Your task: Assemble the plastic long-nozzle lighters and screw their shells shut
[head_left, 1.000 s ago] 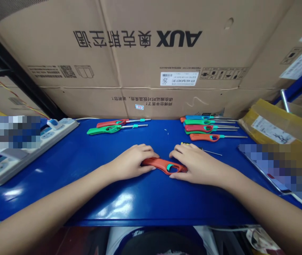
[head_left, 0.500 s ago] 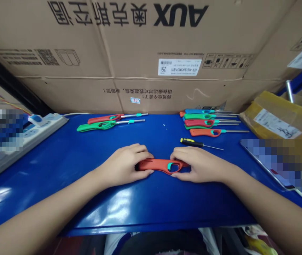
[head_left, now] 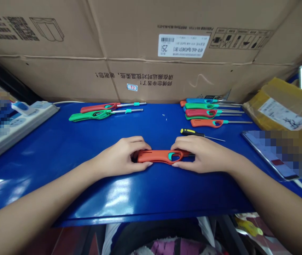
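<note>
An orange long-nosed lighter (head_left: 159,156) with a teal trigger lies crosswise just above the blue table (head_left: 145,191), gripped at both ends. My left hand (head_left: 123,156) is closed round its left end. My right hand (head_left: 201,154) is closed round the trigger end, hiding the metal nozzle. A small screwdriver (head_left: 193,133) with a black and yellow handle lies just beyond my right hand.
Two lighters (head_left: 98,111), red and green, lie at the back left. Several more lighters (head_left: 206,111) are stacked at the back right. A white power strip (head_left: 21,117) is at left, a yellow parcel (head_left: 280,113) at right, a large cardboard box (head_left: 140,49) behind.
Both hands turned the orange lighter up onto its edge and lifted it slightly. The camera has tilted downward, so the screwdriver shows fully.
</note>
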Action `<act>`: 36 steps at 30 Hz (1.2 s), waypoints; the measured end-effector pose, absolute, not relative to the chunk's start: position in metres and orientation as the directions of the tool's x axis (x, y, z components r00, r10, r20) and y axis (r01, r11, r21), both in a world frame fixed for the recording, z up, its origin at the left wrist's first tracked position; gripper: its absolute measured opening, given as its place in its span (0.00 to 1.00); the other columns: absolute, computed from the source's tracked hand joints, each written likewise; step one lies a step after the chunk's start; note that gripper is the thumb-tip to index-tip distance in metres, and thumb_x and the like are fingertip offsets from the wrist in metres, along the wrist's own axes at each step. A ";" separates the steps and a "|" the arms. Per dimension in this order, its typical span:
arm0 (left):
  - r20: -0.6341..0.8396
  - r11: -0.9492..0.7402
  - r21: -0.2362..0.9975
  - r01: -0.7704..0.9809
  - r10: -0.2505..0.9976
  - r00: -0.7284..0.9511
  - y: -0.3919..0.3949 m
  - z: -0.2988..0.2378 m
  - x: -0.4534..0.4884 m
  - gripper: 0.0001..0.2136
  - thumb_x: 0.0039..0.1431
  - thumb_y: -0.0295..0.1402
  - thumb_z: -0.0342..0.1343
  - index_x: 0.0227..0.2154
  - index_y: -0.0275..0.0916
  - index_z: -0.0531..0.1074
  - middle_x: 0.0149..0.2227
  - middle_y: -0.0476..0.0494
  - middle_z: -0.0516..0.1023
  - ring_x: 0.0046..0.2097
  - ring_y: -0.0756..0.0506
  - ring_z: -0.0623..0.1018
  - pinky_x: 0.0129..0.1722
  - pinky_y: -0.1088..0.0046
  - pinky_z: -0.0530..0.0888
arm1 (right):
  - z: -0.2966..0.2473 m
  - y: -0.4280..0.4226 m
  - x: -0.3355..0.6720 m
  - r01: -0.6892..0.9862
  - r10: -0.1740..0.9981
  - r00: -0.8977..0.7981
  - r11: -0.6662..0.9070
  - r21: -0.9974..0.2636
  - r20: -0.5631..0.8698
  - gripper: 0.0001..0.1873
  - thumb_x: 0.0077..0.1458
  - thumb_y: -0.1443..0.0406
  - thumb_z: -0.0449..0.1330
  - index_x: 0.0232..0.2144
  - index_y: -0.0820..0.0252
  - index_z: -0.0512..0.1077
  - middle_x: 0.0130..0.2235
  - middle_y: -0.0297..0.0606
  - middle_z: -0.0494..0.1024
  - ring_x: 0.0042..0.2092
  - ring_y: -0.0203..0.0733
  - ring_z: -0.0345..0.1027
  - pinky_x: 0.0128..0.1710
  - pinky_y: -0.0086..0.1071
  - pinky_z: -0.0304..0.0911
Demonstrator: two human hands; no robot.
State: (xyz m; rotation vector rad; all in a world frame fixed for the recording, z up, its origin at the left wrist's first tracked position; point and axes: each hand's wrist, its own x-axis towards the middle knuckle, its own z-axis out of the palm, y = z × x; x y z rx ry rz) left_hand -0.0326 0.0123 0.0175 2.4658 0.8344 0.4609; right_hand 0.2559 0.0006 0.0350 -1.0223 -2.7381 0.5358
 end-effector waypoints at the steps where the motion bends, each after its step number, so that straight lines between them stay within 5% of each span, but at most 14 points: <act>1: 0.154 -0.690 0.546 0.475 0.640 0.753 0.013 0.017 -0.032 0.12 0.60 0.35 0.62 0.45 0.38 0.77 0.40 0.45 0.76 0.38 0.48 0.76 0.38 0.74 0.72 | 0.035 0.001 0.256 0.600 0.661 -0.750 0.700 -0.387 0.032 0.13 0.61 0.55 0.62 0.42 0.57 0.73 0.38 0.36 0.76 0.36 0.39 0.66 0.36 0.32 0.58; 17: 0.228 -0.696 0.558 0.451 0.652 0.723 0.016 0.008 -0.032 0.11 0.67 0.36 0.56 0.46 0.37 0.77 0.38 0.44 0.75 0.36 0.50 0.74 0.34 0.76 0.70 | 0.032 0.002 0.257 0.623 0.681 -0.732 0.691 -0.367 0.039 0.14 0.69 0.56 0.53 0.45 0.57 0.73 0.41 0.39 0.77 0.39 0.42 0.69 0.38 0.34 0.61; 24: 0.305 -0.712 0.515 0.478 0.673 0.673 0.015 0.009 -0.032 0.12 0.68 0.35 0.54 0.48 0.37 0.76 0.41 0.42 0.79 0.39 0.47 0.78 0.40 0.73 0.75 | 0.027 0.004 0.255 0.637 0.689 -0.692 0.723 -0.266 0.214 0.15 0.70 0.59 0.50 0.46 0.59 0.74 0.41 0.43 0.79 0.43 0.46 0.72 0.43 0.39 0.65; 27: 0.344 -0.697 0.536 0.476 0.695 0.631 0.014 0.008 -0.031 0.13 0.69 0.36 0.54 0.51 0.38 0.75 0.46 0.42 0.81 0.44 0.46 0.80 0.45 0.72 0.76 | 0.024 0.004 0.256 0.658 0.709 -0.656 0.705 -0.264 0.259 0.16 0.70 0.63 0.48 0.52 0.58 0.72 0.48 0.44 0.80 0.48 0.47 0.74 0.47 0.39 0.67; 30: 0.315 -0.625 0.637 0.452 0.746 0.587 0.012 0.008 -0.031 0.17 0.68 0.37 0.54 0.56 0.38 0.71 0.48 0.43 0.82 0.41 0.48 0.81 0.41 0.75 0.77 | 0.023 0.002 0.256 0.693 0.760 -0.605 0.650 -0.311 0.238 0.19 0.70 0.63 0.47 0.60 0.55 0.65 0.57 0.42 0.77 0.51 0.47 0.74 0.49 0.39 0.67; 36: 0.258 -0.607 0.688 0.398 0.718 0.647 0.009 0.014 -0.032 0.13 0.69 0.35 0.51 0.49 0.37 0.76 0.40 0.44 0.84 0.33 0.50 0.80 0.35 0.76 0.76 | 0.025 0.001 0.257 0.636 0.704 -0.681 0.705 -0.314 0.200 0.12 0.69 0.61 0.51 0.45 0.57 0.74 0.41 0.40 0.82 0.41 0.43 0.75 0.41 0.35 0.63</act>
